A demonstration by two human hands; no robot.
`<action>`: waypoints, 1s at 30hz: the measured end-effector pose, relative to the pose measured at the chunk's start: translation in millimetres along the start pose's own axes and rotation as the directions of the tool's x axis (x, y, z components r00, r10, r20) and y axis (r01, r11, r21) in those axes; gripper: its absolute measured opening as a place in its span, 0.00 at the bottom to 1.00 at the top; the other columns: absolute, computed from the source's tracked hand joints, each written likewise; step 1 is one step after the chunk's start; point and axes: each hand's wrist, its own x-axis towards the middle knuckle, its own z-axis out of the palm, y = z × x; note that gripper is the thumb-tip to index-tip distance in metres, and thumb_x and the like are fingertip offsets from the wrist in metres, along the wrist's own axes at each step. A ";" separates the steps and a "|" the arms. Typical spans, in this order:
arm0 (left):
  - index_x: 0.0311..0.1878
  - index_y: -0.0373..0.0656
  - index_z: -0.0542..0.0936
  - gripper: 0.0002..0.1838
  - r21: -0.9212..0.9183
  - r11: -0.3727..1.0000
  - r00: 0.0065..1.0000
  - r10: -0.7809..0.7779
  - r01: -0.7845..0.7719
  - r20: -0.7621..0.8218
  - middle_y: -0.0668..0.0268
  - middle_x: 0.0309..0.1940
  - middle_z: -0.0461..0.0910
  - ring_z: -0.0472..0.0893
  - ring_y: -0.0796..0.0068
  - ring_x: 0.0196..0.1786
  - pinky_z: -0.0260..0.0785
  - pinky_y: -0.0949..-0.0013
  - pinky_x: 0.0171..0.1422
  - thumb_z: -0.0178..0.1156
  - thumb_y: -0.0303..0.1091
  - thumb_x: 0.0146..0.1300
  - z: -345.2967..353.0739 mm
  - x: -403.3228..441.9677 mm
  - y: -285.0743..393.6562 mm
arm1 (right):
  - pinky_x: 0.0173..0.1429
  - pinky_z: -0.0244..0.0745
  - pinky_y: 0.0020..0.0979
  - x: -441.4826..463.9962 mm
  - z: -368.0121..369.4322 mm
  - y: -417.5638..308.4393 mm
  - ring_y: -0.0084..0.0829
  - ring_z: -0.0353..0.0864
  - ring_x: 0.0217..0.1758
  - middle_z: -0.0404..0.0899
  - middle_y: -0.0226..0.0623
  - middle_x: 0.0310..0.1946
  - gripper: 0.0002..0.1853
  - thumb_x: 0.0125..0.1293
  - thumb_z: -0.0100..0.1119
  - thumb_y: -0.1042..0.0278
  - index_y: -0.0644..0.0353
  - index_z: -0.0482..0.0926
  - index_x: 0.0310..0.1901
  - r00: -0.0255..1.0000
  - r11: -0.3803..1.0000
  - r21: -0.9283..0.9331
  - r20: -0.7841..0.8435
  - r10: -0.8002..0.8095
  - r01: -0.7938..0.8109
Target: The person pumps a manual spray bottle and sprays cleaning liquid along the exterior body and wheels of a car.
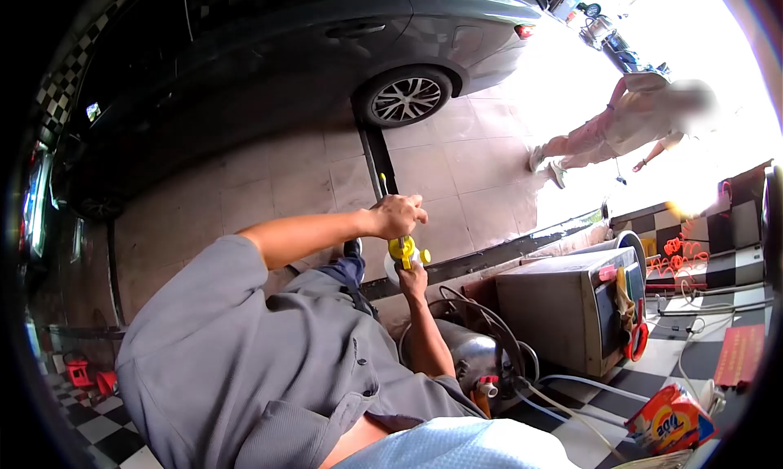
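Observation:
In front of my body, both hands are on a hand pump sprayer [402, 249] with a yellow head and a yellow side knob. Its pale bottle [391, 268] shows only partly behind the lower hand. My left hand [398, 216] is closed over the top, around what looks like the pump rod's handle. Below it, my right hand [413, 278] grips the sprayer just under the yellow head. A thin stick with a yellow tip [383, 179] sticks up beyond my left hand; whether it belongs to the sprayer I cannot tell.
A dark grey car [326, 37] stands across the tiled floor. Someone [620, 122] walks at the right. Beside my right arm are a metal tank [469, 355] with hoses and a boxy cabinet [542, 306]. An orange detergent bag [670, 420] and a red coiled hose [681, 253] lie farther right.

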 end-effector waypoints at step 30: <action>0.40 0.43 0.81 0.15 -0.040 0.919 0.894 -0.391 0.392 -0.218 0.52 0.38 0.73 0.80 0.52 0.40 0.74 0.58 0.43 0.49 0.23 0.50 -75.8 225.2 -165.0 | 0.31 0.71 0.36 343.0 -58.0 -56.1 0.37 0.79 0.23 0.78 0.44 0.19 0.18 0.53 0.66 0.56 0.65 0.79 0.31 0.893 0.938 0.014 0.302 -0.334 0.347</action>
